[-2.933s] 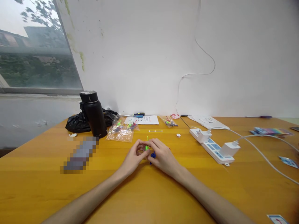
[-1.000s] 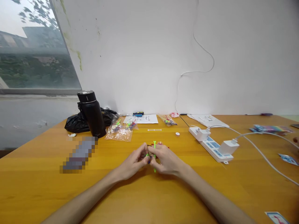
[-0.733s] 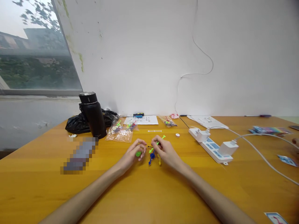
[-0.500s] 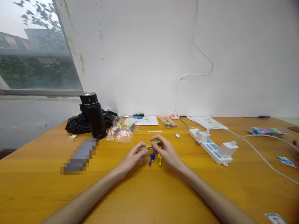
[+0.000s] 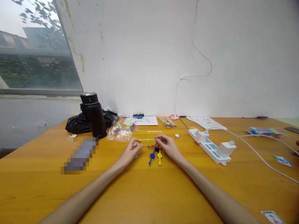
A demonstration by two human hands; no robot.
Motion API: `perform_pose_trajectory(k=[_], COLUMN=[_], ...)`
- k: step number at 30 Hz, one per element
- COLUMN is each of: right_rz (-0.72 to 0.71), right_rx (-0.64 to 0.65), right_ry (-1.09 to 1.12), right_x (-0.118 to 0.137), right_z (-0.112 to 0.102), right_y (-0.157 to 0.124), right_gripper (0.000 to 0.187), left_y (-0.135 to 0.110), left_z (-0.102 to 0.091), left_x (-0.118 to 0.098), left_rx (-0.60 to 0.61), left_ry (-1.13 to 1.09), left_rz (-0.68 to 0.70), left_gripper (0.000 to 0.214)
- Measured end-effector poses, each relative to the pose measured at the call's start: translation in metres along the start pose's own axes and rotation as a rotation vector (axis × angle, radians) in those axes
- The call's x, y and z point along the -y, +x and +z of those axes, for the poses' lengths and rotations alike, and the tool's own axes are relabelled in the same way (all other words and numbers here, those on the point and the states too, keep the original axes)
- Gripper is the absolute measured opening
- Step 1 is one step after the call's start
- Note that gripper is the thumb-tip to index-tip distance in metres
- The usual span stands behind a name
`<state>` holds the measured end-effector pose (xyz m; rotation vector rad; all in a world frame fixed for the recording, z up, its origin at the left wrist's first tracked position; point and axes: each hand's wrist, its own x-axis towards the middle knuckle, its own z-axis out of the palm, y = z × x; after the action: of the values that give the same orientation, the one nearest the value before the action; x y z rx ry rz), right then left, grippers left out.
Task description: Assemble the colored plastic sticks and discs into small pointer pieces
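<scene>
A thin green plastic arrow [image 5: 147, 139] lies level between my hands. The thumb and index finger of my right hand [image 5: 170, 147] pinch its right end. My left hand [image 5: 130, 153] is at the left end, its index fingertip close to or touching the tip, thumb apart from the finger. Just in front on the table are a blue arrow [image 5: 152, 156] and a yellow arrow [image 5: 159, 155], both pointing toward me. Behind them a black arrow [image 5: 151, 147] and a red arrow lie partly hidden by my right hand. Farther back lies a white arrow [image 5: 154, 131].
Clear bags of coloured arrows [image 5: 119, 130] lie near a black bottle [image 5: 93, 118] and a black plastic bag [image 5: 74, 125]. A pixelated flat object [image 5: 80, 155] is at the left. On the right, a power strip [image 5: 211, 147] with chargers and cables; a person's hand [image 5: 297, 147] shows at the edge.
The green arrow has turned from slanted to level and moved slightly back and left. My left hand has drawn left, uncovering the black and red arrows in part.
</scene>
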<state>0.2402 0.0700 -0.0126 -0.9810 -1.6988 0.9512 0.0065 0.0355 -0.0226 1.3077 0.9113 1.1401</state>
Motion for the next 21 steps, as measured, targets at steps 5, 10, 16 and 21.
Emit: perform_pose_trajectory(k=[5,10,16,21], right_rz=[0.079,0.11,0.09,-0.148], right_rx=[-0.264,-0.324,-0.328,-0.242], right_ry=[-0.058,-0.167,-0.242,-0.347], right_x=[-0.034,-0.045,-0.039,-0.002], right_z=[-0.022,-0.028,-0.025,-0.008], right_y=[0.021,0.032,0.031,0.008], right_gripper=[0.038,0.03,0.031,0.028], left_y=[0.004,0.007,0.003,-0.005], left_z=[-0.002,-0.003,-0.002,0.004], left_x=[0.011,0.017,0.011,0.003], left_rx=[-0.013,-0.112,-0.001,0.146], left_ry=[-0.129,-0.16,-0.194,-0.122], left_rz=[-0.006,0.004,0.043,0.115], left_gripper=[0.027,0.031,0.041,0.046])
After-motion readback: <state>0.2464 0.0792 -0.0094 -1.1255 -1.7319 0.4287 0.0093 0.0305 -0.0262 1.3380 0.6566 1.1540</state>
